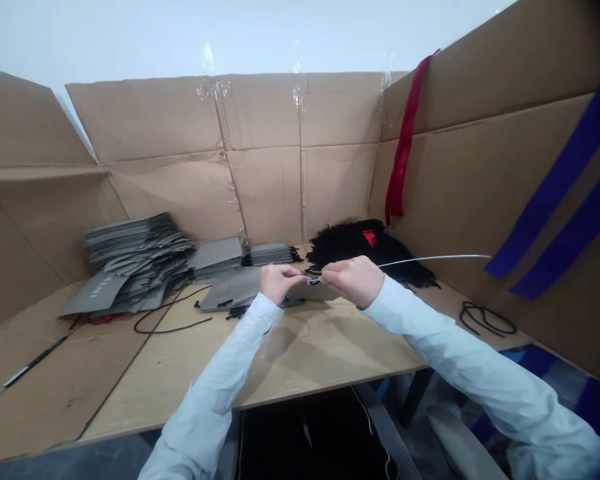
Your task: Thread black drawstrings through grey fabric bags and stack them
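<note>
Both of my hands meet above the middle of the table, fingertips almost touching. My left hand (pixel 281 283) is pinched on a small dark piece (pixel 313 281) with a pale glint; I cannot tell exactly what it is. My right hand (pixel 354 279) is closed, its fingers at the same dark piece. From behind the right hand a thin, pale, slightly curved wire (pixel 430 258) runs out to the right; its grip is hidden by the fingers. Just below and behind the hands lie flat grey bags (pixel 230 291) with black cord ends.
At the left, grey bags (pixel 135 260) form a tall, uneven stack. A pile of black cords (pixel 347 247) lies at the back. Loose black cords (pixel 173 328) rest on the table (pixel 180 380), with a pen-like tool (pixel 30 365) at left. Cardboard walls (pixel 265 113) surround it; a red strip (pixel 405 143) hangs right.
</note>
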`<state>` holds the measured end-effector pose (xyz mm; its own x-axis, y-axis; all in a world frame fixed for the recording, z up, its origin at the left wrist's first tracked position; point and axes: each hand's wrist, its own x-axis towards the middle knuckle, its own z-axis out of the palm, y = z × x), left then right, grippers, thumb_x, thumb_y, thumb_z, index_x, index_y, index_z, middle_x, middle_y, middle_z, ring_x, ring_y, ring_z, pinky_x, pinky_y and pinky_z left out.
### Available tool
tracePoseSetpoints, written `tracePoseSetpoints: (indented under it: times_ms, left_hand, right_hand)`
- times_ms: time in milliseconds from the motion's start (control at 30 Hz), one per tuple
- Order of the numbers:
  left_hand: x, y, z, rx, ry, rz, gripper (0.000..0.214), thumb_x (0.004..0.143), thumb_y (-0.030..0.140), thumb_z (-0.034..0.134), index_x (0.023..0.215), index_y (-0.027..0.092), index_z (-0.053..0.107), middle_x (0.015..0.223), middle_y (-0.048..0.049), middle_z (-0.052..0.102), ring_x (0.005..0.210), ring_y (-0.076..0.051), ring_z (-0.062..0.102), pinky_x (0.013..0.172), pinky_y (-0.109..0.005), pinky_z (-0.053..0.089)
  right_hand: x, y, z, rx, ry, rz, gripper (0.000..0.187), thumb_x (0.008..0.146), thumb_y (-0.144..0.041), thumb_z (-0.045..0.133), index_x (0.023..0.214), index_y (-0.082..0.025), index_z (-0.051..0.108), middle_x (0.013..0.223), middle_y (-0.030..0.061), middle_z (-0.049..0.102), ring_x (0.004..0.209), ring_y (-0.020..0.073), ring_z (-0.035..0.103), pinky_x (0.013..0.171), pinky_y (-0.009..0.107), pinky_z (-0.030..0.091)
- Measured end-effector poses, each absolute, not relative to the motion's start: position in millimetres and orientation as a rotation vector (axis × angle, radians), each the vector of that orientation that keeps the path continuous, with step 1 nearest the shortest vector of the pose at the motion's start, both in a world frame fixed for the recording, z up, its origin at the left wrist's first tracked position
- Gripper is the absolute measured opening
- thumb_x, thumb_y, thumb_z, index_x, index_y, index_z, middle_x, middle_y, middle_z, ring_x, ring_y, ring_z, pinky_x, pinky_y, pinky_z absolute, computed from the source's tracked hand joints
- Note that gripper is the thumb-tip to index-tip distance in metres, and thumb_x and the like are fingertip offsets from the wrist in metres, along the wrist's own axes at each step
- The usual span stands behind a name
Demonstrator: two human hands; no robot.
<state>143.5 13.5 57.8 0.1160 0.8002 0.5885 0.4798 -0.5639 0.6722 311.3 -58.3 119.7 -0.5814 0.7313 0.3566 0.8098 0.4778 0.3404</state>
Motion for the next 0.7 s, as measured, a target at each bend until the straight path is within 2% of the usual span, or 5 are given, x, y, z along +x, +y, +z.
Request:
tracePoseSetpoints:
  times_ms: [100, 367, 700]
  left_hand:
    - [147, 11, 59, 2.114, 1.225, 1.414, 0.024, 0.051, 0.041, 0.067, 0.059, 0.018, 0.067, 0.059, -0.0006, 0.065, 0.057, -0.013, 0.057, 0.057, -0.022, 0.041]
    - [152, 5, 61, 2.129, 1.209, 1.389, 0.025, 0.05, 0.042, 0.068, 0.059, 0.018, 0.068, 0.06, -0.0015, 0.065, 0.056, -0.013, 0.057, 0.057, -0.023, 0.042]
    - [156, 3, 60, 2.111, 1.054, 1.31, 0.023, 0.058, 0.036, 0.065, 0.069, 0.016, 0.069, 0.071, -0.0045, 0.067, 0.065, -0.016, 0.06, 0.065, -0.025, 0.044]
  right_hand:
    - [308, -55, 126, -1.356, -2.567, -0.821, 0.022, 0.079, -0.015, 0.04, 0.078, -0.015, 0.063, 0.079, 0.0085, 0.062, 0.065, 0.012, 0.053, 0.047, 0.024, 0.016]
    - [313, -45, 136, -1.339, -2.655, -0.836, 0.024, 0.081, -0.018, 0.04, 0.077, -0.015, 0.063, 0.078, 0.0086, 0.061, 0.064, 0.0119, 0.054, 0.049, 0.023, 0.022]
    - [312, -40, 146, -1.319, -2.752, -0.83, 0.018, 0.077, -0.02, 0.048, 0.078, -0.02, 0.066, 0.078, 0.0074, 0.064, 0.067, 0.0122, 0.056, 0.052, 0.021, 0.029]
